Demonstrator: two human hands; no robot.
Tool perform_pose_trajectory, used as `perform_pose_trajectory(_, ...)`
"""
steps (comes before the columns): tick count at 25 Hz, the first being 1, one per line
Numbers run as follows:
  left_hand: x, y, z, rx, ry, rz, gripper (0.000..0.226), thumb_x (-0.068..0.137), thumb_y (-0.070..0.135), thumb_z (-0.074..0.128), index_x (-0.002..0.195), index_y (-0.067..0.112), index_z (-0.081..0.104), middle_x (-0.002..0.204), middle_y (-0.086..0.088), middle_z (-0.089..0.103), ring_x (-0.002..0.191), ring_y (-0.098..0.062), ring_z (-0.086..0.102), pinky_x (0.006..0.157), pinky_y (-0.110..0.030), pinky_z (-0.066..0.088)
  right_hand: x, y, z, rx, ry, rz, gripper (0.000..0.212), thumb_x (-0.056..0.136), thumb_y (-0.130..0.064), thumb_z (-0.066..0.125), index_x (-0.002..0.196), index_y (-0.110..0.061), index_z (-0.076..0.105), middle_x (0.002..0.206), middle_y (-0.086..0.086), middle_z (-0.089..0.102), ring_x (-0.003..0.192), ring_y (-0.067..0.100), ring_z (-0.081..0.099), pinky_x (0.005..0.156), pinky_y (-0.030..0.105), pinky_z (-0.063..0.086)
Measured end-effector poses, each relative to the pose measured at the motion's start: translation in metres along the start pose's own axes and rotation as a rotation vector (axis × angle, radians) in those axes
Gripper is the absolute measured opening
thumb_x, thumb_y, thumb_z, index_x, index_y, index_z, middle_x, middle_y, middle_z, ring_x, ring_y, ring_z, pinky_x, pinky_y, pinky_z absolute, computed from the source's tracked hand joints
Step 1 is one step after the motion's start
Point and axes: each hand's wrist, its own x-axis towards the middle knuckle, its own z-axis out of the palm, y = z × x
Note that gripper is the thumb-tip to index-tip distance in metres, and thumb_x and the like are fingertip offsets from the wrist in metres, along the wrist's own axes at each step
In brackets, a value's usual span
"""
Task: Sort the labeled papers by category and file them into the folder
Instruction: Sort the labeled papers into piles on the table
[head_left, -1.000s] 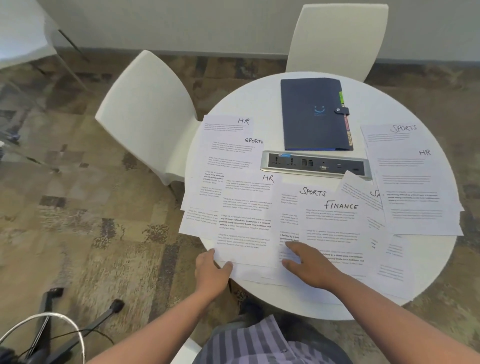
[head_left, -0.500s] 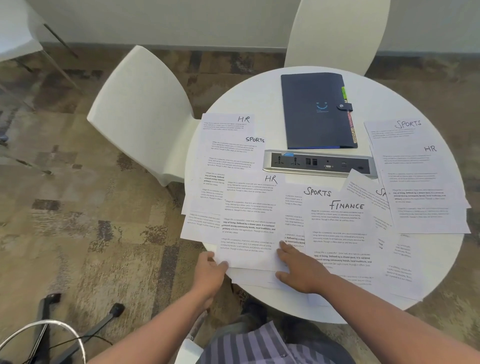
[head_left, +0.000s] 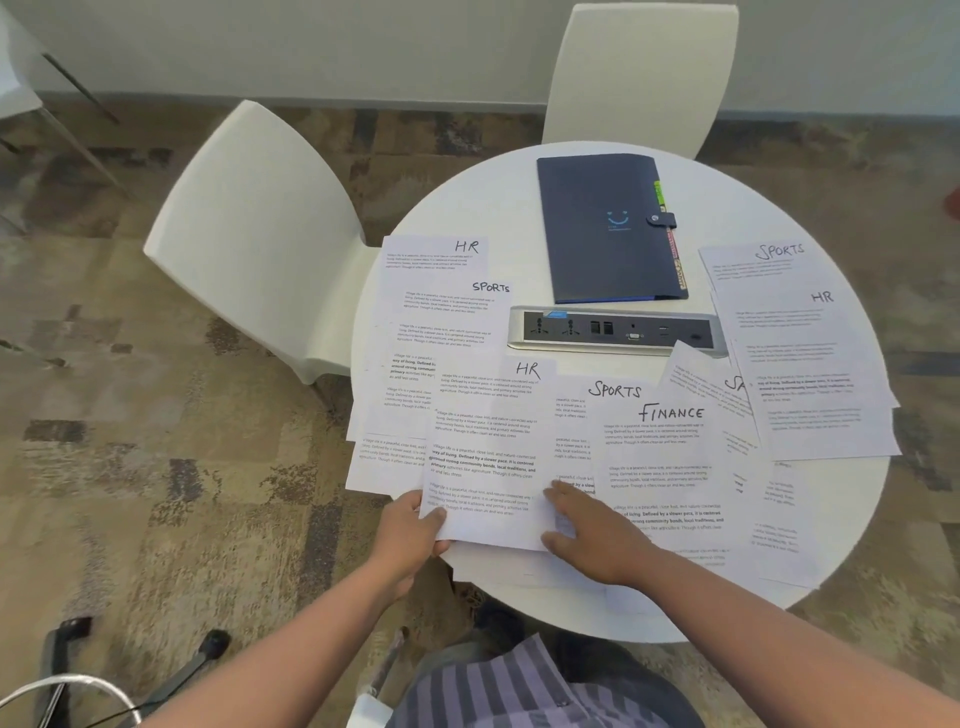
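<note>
Several printed papers with handwritten labels lie overlapped on a round white table (head_left: 519, 208). My left hand (head_left: 410, 530) pinches the near left corner of the front HR paper (head_left: 488, 447). My right hand (head_left: 592, 535) rests flat with spread fingers on that paper's near right edge and the SPORTS paper (head_left: 571, 410) beside it. A FINANCE paper (head_left: 670, 467) lies to the right. Another HR paper (head_left: 436, 254) and SPORTS paper (head_left: 447, 317) lie at the left, and a SPORTS sheet (head_left: 758, 260) and HR sheet (head_left: 815, 374) at the right. The dark blue folder (head_left: 602, 228) lies closed at the back.
A silver power socket box (head_left: 618, 332) sits mid-table in front of the folder. Two white chairs stand by the table, one at the left (head_left: 260, 223) and one behind (head_left: 644, 73). A dark chair base (head_left: 67, 644) and cables lie on the carpet at lower left.
My right hand has slid left from the SPORTS sheet onto the front HR paper's edge. My left hand's grip has tightened on that paper's corner. The view has shifted slightly.
</note>
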Motion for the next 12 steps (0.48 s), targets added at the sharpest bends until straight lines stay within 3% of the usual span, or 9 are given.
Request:
perform_pose_trajectory(2,-0.008,0.005,-0.006,-0.017,-0.017,0.019,0.027,0.102,0.007,0.058,0.127,0.014,0.066,0.121,0.003,0.071,0.105,-0.02,0.069,0.071,-0.026,0.062,-0.01,-0.004,-0.005,0.204,0.14,0.04,0.069,0.105,-0.044,0.05,0.163,-0.019,0.022,0.171,-0.005,0.02,0.155,0.015,0.024,0.124,0.035,0.023)
perform_pose_trajectory(4,-0.021,0.01,-0.013,-0.054,-0.031,0.033,0.026,0.102,0.008,0.059,0.125,0.016,0.069,0.119,0.004,0.074,0.105,-0.021,0.071,0.075,-0.03,0.063,-0.02,-0.004,-0.01,0.573,0.243,0.137,0.069,0.103,-0.045,0.054,0.162,-0.02,0.027,0.164,-0.005,0.035,0.147,0.02,0.04,0.117,0.037,0.035)
perform_pose_trajectory(7,-0.043,0.01,-0.019,-0.075,-0.108,0.077,0.025,0.102,0.009,0.059,0.121,0.022,0.07,0.115,0.004,0.077,0.101,-0.02,0.071,0.076,-0.03,0.058,-0.03,0.0,-0.016,1.071,0.234,0.268,0.076,0.096,-0.053,0.064,0.158,-0.02,0.035,0.147,-0.003,0.057,0.122,0.02,0.065,0.1,0.038,0.054)
perform_pose_trajectory(9,-0.054,0.008,-0.014,-0.052,-0.171,0.104,0.025,0.102,0.01,0.059,0.121,0.023,0.069,0.114,0.006,0.077,0.101,-0.018,0.072,0.074,-0.027,0.057,-0.04,0.007,-0.018,1.202,0.205,0.266,0.066,0.093,-0.052,0.069,0.147,-0.021,0.047,0.132,-0.005,0.07,0.109,0.018,0.073,0.095,0.038,0.058)
perform_pose_trajectory(12,-0.061,0.003,0.006,-0.025,-0.219,0.109,0.026,0.101,0.008,0.059,0.12,0.022,0.069,0.114,0.006,0.077,0.104,-0.019,0.073,0.068,-0.025,0.058,-0.054,0.012,-0.023,1.234,0.231,0.24,0.028,0.102,-0.026,0.063,0.129,-0.02,0.065,0.115,-0.007,0.078,0.104,0.016,0.076,0.094,0.038,0.06)
